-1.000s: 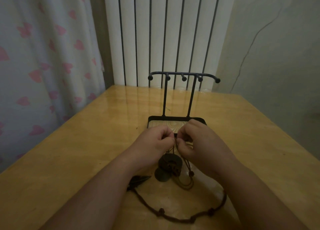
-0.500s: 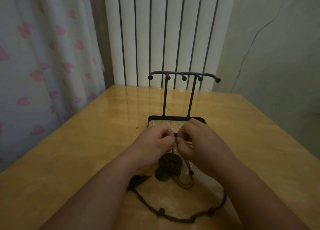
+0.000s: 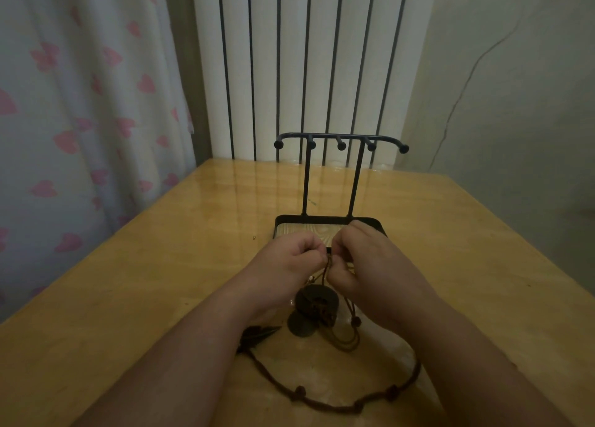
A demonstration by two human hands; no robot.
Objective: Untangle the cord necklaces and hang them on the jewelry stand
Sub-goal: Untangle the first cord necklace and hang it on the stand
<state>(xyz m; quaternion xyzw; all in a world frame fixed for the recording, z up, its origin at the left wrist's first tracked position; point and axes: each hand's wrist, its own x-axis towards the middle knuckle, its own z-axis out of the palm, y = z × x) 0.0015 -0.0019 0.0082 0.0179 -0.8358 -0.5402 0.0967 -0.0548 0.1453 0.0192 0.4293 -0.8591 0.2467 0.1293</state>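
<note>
Broadly, a glossy wooden table point(image 3: 161, 281) fills the lower part of the view, with a curtain point(image 3: 80, 120) printed with pink hearts on the left and a white ribbed radiator point(image 3: 289, 56) at its far edge. A pale wall point(image 3: 515, 104) stands on the right.

Near the middle of the table stands the black jewelry stand point(image 3: 306, 181), upright, with two thin posts rising from a shallow tray base point(image 3: 322, 218) to a crossbar with five ball-tipped pegs point(image 3: 341, 145).

Both forearms reach in from the bottom edge. The left hand point(image 3: 289, 265) and right hand point(image 3: 376, 265) meet just in front of the tray, knuckles almost touching. Each has its fingers curled inward, and the fingertips pinch the same bunch of brown cord between them.

The cord necklaces point(image 3: 329, 267) run from that pinch down to the table in a tangle below the hands. A thick knotted cord point(image 3: 338, 407) curves in a wide loop across the near tabletop between the forearms. Thinner cords point(image 3: 349, 343) loop beneath the right hand.

A dark round pendant point(image 3: 317, 302) hangs just under the fingers, tilted, with a flat dark disc point(image 3: 299, 325) lying beside it on the table. A dark leaf-shaped pendant point(image 3: 260, 333) rests beside the left wrist. Small beads point(image 3: 300, 391) sit along the thick cord.
</note>
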